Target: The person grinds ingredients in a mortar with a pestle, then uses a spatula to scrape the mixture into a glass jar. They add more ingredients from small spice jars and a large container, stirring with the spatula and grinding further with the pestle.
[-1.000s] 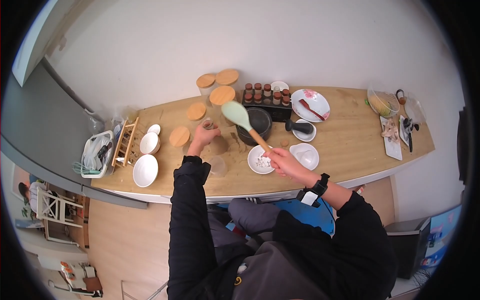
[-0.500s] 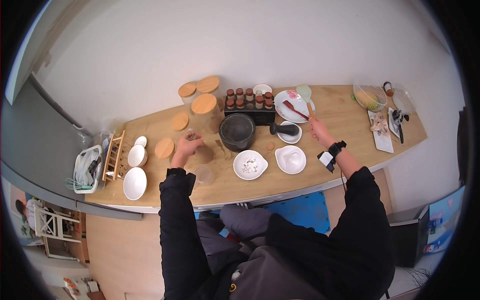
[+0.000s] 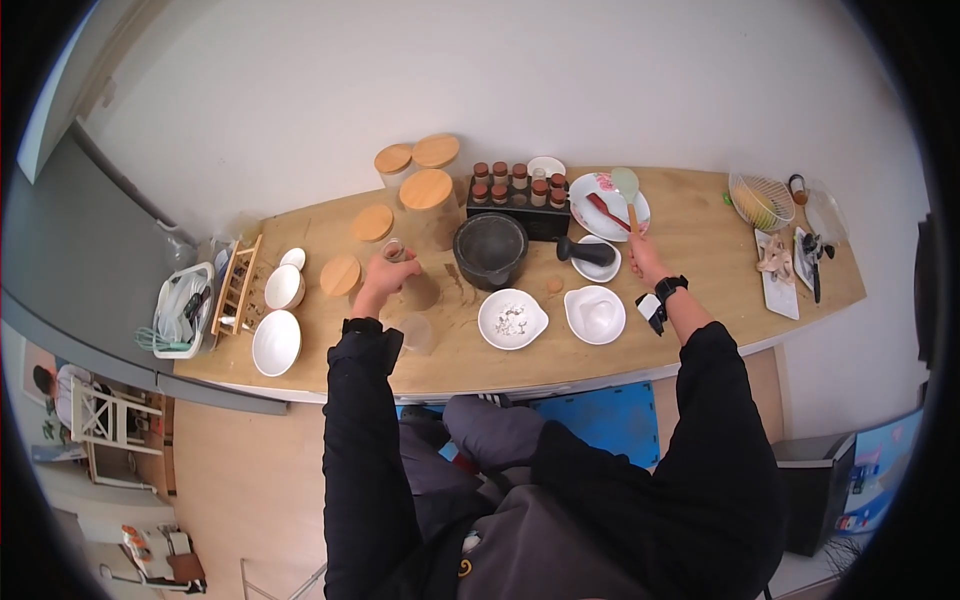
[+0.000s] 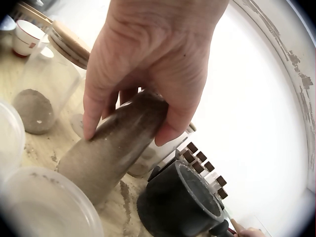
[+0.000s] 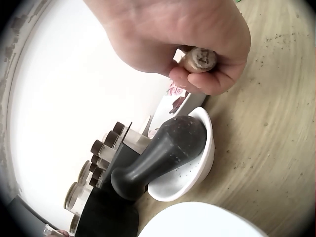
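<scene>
My left hand (image 3: 385, 275) grips a glass bottle (image 4: 111, 153) by its neck, fingers and thumb wrapped round it from above. Grey-brown contents show through the bottle's wall. In the head view it stands left of a dark stone mortar (image 3: 490, 250). My right hand (image 3: 650, 262) holds a spoon (image 3: 625, 182) by its wooden handle. The spoon's pale green head lies over the flowered plate (image 3: 583, 217), beside a red spatula (image 3: 607, 211). Below that hand in the right wrist view, a black pestle (image 5: 163, 148) leans in a small white bowl (image 5: 207, 153).
Wood-lidded jars (image 3: 427, 190) and a spice rack (image 3: 520, 215) line the wall. One white spouted bowl (image 3: 497, 335) holds pale bits; another (image 3: 597, 315) sits to its right. A clear cup (image 3: 418, 335) stands near the front edge. White bowls (image 3: 276, 343) are at left.
My right hand has carried the spoon from over the mortar and spouted bowl rightward to the flowered plate. The left hand keeps its grip on the bottle.
</scene>
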### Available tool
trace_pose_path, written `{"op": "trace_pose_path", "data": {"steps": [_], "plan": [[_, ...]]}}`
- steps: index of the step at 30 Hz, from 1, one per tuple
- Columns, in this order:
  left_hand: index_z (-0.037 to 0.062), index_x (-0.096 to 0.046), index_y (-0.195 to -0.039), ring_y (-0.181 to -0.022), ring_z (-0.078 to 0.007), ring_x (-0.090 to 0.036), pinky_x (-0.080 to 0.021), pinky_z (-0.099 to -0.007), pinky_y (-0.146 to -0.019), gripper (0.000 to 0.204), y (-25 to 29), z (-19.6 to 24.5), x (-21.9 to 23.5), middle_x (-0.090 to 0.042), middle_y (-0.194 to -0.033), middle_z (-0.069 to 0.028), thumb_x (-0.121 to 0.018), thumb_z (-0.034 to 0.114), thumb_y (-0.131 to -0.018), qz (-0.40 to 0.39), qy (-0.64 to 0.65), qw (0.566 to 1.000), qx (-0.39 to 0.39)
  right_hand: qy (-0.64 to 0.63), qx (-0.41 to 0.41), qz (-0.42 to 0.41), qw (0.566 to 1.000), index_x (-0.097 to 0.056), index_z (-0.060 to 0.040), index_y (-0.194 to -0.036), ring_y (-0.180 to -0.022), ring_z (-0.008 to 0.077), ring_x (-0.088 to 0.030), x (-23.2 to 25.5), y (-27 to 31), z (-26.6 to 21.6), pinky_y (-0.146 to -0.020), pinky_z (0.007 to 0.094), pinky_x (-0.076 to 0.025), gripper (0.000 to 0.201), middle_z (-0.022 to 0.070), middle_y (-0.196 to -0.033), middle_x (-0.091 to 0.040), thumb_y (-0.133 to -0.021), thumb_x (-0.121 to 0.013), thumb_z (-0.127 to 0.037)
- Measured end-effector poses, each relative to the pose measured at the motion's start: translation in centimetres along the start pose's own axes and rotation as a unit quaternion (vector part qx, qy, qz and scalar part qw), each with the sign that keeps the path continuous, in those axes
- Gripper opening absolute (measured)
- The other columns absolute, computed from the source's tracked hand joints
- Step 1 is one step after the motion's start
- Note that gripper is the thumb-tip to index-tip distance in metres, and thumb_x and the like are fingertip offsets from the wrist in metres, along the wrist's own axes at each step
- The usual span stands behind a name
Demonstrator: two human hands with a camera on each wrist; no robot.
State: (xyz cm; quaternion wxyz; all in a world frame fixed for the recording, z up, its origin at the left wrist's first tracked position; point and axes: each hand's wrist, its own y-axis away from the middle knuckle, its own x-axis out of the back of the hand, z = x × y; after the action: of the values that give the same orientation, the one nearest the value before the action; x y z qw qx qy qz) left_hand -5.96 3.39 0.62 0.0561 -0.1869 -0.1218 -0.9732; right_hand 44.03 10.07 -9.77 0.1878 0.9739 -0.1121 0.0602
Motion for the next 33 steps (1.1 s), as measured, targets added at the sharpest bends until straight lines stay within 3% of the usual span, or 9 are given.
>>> {"op": "trace_pose_path", "data": {"steps": [8,14,16,18,20,22,25,29,33], "plan": [[0.0047,-0.057,-0.106,-0.08,-0.0141,-0.058,-0.046,-0.031,-0.062,0.049,-0.4,-1.2,-0.3,-0.061,-0.093,-0.0051,-0.077,0.011,-0.061,0.02,0.036,0.998,-0.038,0.029,0.018,0.007,0.999,-0.049,-0.0042,-0.094,-0.044,0.0146,-0.052,-0.2,0.0,0.3,-0.038,0.0294,-0.043,0.021,0.0055,-0.067,-0.054,-0.088,-0.054,-0.023],[0.0019,-0.025,-0.139,-0.112,-0.0247,-0.049,-0.045,-0.0363,-0.088,0.092,4.4,2.0,-1.1,-0.043,-0.132,-0.0154,-0.077,0.015,-0.065,0.054,0.107,0.993,-0.001,0.005,0.025,-0.036,0.999,-0.05,-0.0003,-0.101,-0.054,0.0202,-0.059,0.1,1.3,-0.3,-0.042,0.033,-0.048,0.025,0.0102,-0.077,-0.056,-0.086,-0.056,-0.02],[0.0025,-0.023,-0.141,-0.112,-0.028,-0.048,-0.043,-0.0365,-0.09,0.09,4.3,1.0,-1.4,-0.04,-0.132,-0.0182,-0.074,0.014,-0.068,0.113,0.102,0.987,-0.054,0.021,0.036,-0.038,0.998,-0.05,0.0008,-0.105,-0.065,0.0226,-0.063,0.7,0.6,0.3,-0.051,0.0351,-0.051,0.029,0.0127,-0.084,-0.057,-0.085,-0.057,-0.019],[0.0025,-0.023,-0.141,-0.111,-0.0309,-0.048,-0.043,-0.0368,-0.09,0.085,4.5,0.8,-1.8,-0.039,-0.13,-0.02,-0.071,0.013,-0.071,0.207,0.018,0.968,-0.142,0.151,0.144,0.038,0.977,-0.049,0.0012,-0.112,-0.075,0.0225,-0.063,1.4,-0.3,1.3,-0.064,0.0351,-0.052,0.035,0.0147,-0.091,-0.058,-0.085,-0.058,-0.019],[0.0018,-0.025,-0.139,-0.108,-0.0333,-0.048,-0.043,-0.0373,-0.089,0.079,5.9,2.7,-2.8,-0.039,-0.126,-0.0207,-0.067,0.011,-0.073,0.327,-0.143,0.897,-0.26,0.261,0.262,0.1,0.924,-0.049,0.0009,-0.116,-0.084,0.0217,-0.062,1.6,0.7,0.7,-0.075,0.0344,-0.05,0.039,0.0162,-0.099,-0.058,-0.084,-0.058,-0.019],[0.0031,-0.03,-0.137,-0.105,-0.0324,-0.049,-0.043,-0.0375,-0.087,0.072,7.3,6.2,-3.7,-0.039,-0.123,-0.0198,-0.064,0.01,-0.075,0.315,-0.125,0.891,-0.301,0.348,0.387,0.143,0.842,-0.051,0.0001,-0.118,-0.09,0.0202,-0.06,0.0,6.1,-3.9,-0.083,0.033,-0.047,0.039,0.0174,-0.107,-0.057,-0.085,-0.058,-0.018],[0.0051,-0.04,-0.131,-0.097,-0.0297,-0.052,-0.045,-0.0377,-0.084,0.06,6.0,9.9,-5.9,-0.041,-0.12,-0.0188,-0.063,0.01,-0.075,0.257,-0.049,0.914,-0.31,0.225,0.417,0.038,0.879,-0.055,-0.0013,-0.115,-0.081,0.0184,-0.061,-3.1,8.5,-7.3,-0.074,0.0311,-0.049,0.032,0.0137,-0.103,-0.06,-0.087,-0.057,-0.017],[0.0064,-0.052,-0.117,-0.082,-0.0269,-0.059,-0.048,-0.0364,-0.076,0.045,-1.5,11.0,-8.2,-0.049,-0.112,-0.0157,-0.063,0.01,-0.074,0.167,-0.038,0.956,-0.239,0.097,0.187,-0.192,0.959,-0.058,-0.0042,-0.112,-0.063,0.0134,-0.06,-9.0,9.1,-9.6,-0.056,0.0274,-0.05,0.031,0.0079,-0.08,-0.063,-0.089,-0.059,-0.024],[0.0075,-0.054,-0.113,-0.084,-0.0286,-0.061,-0.05,-0.0373,-0.075,0.044,-8.1,8.3,-11.0,-0.056,-0.108,-0.0148,-0.066,0.011,-0.071,0.112,-0.209,0.953,-0.189,0.156,0.11,-0.186,0.964,-0.048,0.0024,-0.126,-0.056,0.0101,-0.054,-14.4,7.7,-9.0,-0.045,0.0244,-0.044,0.058,0.0041,-0.072,-0.056,-0.087,-0.06,-0.039]]}}
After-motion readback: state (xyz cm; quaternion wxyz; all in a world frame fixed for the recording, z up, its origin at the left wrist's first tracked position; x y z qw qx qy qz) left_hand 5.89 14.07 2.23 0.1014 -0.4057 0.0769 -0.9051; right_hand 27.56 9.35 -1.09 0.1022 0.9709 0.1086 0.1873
